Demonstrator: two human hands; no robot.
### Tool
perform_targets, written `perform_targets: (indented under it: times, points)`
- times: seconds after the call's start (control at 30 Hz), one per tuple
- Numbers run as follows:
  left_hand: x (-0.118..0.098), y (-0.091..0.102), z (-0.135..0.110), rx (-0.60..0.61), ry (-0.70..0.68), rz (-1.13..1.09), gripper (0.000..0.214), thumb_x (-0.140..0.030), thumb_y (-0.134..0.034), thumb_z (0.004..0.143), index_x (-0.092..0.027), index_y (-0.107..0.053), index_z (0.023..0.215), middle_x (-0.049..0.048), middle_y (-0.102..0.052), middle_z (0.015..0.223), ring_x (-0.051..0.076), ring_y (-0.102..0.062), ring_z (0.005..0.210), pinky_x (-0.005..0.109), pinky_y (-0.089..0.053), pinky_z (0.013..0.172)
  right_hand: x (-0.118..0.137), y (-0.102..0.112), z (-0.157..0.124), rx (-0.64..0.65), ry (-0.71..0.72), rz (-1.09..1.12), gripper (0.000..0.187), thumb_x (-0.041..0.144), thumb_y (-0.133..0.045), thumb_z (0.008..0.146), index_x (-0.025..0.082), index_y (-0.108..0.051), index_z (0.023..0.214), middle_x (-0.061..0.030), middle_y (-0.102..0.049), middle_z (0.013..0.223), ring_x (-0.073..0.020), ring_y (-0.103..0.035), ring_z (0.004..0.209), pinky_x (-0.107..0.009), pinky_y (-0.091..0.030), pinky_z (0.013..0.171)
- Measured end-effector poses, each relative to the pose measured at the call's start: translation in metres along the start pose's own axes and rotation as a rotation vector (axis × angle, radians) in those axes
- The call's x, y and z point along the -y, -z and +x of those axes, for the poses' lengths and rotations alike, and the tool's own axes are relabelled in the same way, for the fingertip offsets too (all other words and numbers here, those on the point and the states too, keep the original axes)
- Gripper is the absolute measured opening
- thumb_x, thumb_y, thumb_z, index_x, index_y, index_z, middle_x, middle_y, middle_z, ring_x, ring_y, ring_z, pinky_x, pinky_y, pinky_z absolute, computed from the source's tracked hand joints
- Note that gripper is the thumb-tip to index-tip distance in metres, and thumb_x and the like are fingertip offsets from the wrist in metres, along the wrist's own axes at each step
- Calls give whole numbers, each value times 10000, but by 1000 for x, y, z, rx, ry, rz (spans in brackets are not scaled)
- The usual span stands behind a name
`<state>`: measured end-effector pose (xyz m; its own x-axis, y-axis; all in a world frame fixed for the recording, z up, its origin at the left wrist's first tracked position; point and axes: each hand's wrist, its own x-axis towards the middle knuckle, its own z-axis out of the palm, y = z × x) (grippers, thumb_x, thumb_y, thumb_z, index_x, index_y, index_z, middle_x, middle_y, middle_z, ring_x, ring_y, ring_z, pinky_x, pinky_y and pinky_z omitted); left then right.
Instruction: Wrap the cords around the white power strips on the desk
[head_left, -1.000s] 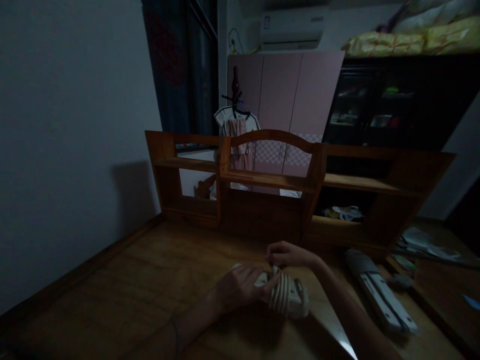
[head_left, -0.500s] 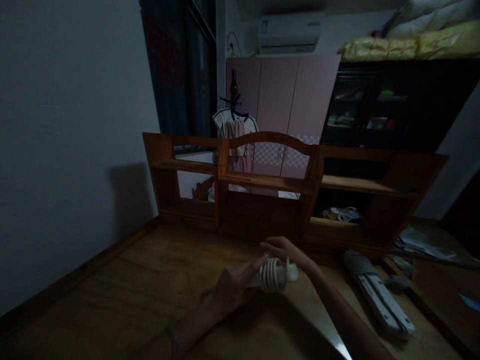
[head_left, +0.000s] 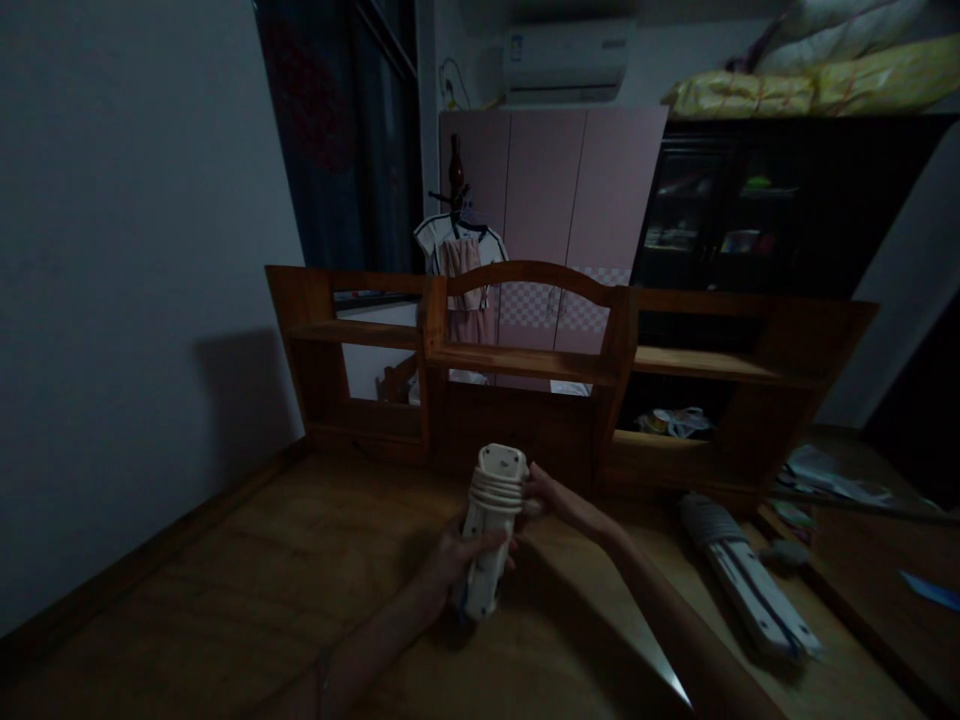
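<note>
A white power strip (head_left: 487, 560) is held at a tilt above the wooden surface, its cord (head_left: 497, 490) wound in several loops around the upper end. My left hand (head_left: 454, 560) is wrapped round the lower body of the strip, thumb across its front. At the right side of the coil, the fingers of my right hand (head_left: 551, 500) are closed on the cord; their tips are partly hidden. A second white power strip (head_left: 757, 600) with a grey-looking wound cord (head_left: 711, 523) lies to the right of my right forearm.
The wooden surface (head_left: 300, 590) meets a wall on the left. A wooden shelf unit (head_left: 525, 365) stands across the back. Beside the second strip are a small grey object (head_left: 785, 553) and a raised wooden edge (head_left: 847, 610). Pink wardrobe doors (head_left: 544, 190) stand farther back.
The power strip has turned from nearly level to more upright and moved left, showing its long face. My right hand has come down beside the coil. The view has shifted slightly.
</note>
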<state>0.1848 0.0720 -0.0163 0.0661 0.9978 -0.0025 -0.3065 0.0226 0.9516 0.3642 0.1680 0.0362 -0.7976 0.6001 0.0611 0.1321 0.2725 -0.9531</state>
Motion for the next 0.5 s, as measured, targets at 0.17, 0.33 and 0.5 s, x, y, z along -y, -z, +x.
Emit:
perform_targets:
  times: [0.17,0.33,0.5]
  points:
    - [5,6,5,-90,78,-48,453,-396,-748,704,-106,-616,1025,111,-696,837,181,-658,626,273,-527,578,-4,-5,-1,-80,70,-388,557,648,-467,860,126,-655,908,-26,-618,810,-180,-555,749,-246,-411,659]
    - [9,7,7,-74,93,-23,461,-445,-746,695,-113,-626,991,97,-694,809,190,-660,611,257,-502,523,-8,-10,0,-137,101,-481,552,618,-386,914,134,-634,822,-13,-598,748,-158,-544,685,-220,-364,579]
    - [6,6,5,-70,97,47,478,-504,-689,742,-83,-626,958,107,-686,716,174,-640,576,246,-487,516,-17,-23,6,-292,67,-662,616,624,-291,941,149,-601,701,-30,-587,650,-151,-549,604,-229,-319,554]
